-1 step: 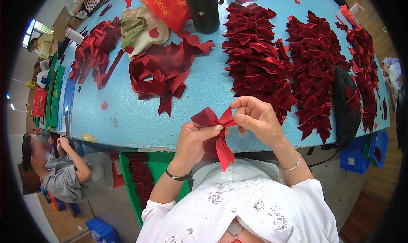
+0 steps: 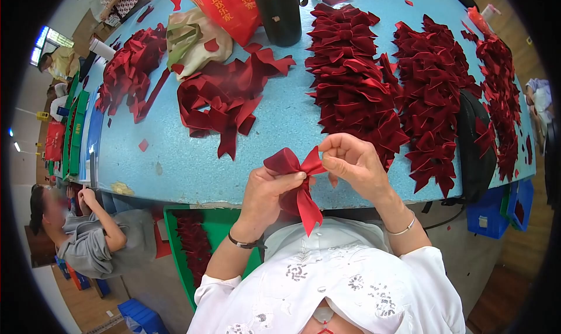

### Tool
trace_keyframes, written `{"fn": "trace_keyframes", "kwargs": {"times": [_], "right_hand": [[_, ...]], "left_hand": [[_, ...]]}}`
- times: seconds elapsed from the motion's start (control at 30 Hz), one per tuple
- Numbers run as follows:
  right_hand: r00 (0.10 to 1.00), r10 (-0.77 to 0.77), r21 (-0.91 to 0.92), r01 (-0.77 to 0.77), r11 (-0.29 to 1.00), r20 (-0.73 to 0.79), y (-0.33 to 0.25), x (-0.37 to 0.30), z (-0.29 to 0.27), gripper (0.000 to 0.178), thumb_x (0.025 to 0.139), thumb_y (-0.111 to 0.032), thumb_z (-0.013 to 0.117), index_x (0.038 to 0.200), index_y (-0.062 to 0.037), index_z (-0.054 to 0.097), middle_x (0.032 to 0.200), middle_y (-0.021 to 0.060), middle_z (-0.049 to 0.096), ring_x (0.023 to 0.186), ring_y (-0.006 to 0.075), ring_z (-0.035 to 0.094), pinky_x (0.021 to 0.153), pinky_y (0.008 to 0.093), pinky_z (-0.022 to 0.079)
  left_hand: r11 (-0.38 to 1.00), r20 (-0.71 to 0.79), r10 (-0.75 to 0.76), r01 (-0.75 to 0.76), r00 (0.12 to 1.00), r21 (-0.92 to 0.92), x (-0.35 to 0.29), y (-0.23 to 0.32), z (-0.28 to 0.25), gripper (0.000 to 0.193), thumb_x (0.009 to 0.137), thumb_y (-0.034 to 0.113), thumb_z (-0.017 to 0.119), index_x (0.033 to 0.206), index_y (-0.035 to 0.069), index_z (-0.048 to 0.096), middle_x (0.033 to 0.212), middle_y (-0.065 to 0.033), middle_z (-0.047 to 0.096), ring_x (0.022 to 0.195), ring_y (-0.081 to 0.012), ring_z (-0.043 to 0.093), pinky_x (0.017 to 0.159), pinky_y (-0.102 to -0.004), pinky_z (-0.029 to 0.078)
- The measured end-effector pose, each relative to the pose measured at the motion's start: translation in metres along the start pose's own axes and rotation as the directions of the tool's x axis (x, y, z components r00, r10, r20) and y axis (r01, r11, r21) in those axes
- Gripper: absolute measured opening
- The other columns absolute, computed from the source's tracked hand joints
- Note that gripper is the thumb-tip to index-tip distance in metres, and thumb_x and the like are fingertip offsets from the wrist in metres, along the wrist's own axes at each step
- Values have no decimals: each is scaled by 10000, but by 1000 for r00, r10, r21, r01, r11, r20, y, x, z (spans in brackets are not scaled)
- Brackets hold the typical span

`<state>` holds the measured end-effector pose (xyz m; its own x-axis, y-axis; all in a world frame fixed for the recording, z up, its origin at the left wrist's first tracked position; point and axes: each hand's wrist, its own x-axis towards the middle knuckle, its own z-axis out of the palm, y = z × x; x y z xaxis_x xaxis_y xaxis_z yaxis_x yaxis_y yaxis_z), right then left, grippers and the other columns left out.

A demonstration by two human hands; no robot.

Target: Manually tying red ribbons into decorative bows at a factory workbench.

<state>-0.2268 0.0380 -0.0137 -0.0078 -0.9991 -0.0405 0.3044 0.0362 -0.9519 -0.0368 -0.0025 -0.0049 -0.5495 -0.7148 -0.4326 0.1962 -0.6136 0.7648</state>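
My left hand (image 2: 263, 194) pinches the middle of a dark red ribbon bow (image 2: 284, 162) between thumb and fingers, just above the table's near edge. A loop sticks out to the upper left, and one pointed tail hangs down toward my shirt. My right hand (image 2: 356, 164) grips the tip of the upper right ribbon end between thumb and forefinger, its other fingers curled. Beyond my hands lies a loose heap of cut red ribbon (image 2: 216, 91). A long row of finished-looking red bows (image 2: 347, 77) stretches away past my right hand.
More bow rows (image 2: 429, 100) fill the right side of the blue table (image 2: 175, 170), beside a black bag (image 2: 476, 147). A dark bottle (image 2: 277, 13), red bag (image 2: 219, 7) and cream cloth bag (image 2: 198, 48) stand behind. A green crate (image 2: 219, 220) sits below; a seated person (image 2: 99, 235) is at left.
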Motion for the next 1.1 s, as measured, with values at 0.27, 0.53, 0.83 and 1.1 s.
{"fn": "trace_keyframes", "kwargs": {"times": [0.27,0.53,0.83,1.1], "right_hand": [[997,-35,-97,41,994,65,16,-3,1,61,808,21,603,841,16,653,777,41,637,643,78,571,547,214,459],[968,-246,-68,242,968,-50,28,0,5,56,818,23,629,862,36,662,776,52,623,639,79,567,554,205,474],[989,-57,-27,54,998,-133,19,4,5,90,830,-60,636,838,23,672,650,19,605,610,56,546,527,201,438],[996,9,-252,-32,967,-91,-3,10,6,100,835,-92,656,827,6,643,639,3,578,522,40,481,443,187,365]], "left_hand": [[980,51,145,-151,988,133,2,-9,5,167,780,-15,633,946,-35,634,854,-120,671,740,-174,644,722,-277,506],[989,31,54,-57,998,140,3,-3,7,210,761,-46,644,971,-30,632,862,-124,674,759,-164,645,728,-274,508],[977,29,-7,1,1000,212,6,0,0,199,767,-39,646,965,-29,629,846,-120,677,775,-169,653,730,-286,523],[990,47,-23,16,999,143,4,-4,-4,186,778,-22,646,962,-38,624,858,-123,674,781,-165,648,729,-282,521]]}}
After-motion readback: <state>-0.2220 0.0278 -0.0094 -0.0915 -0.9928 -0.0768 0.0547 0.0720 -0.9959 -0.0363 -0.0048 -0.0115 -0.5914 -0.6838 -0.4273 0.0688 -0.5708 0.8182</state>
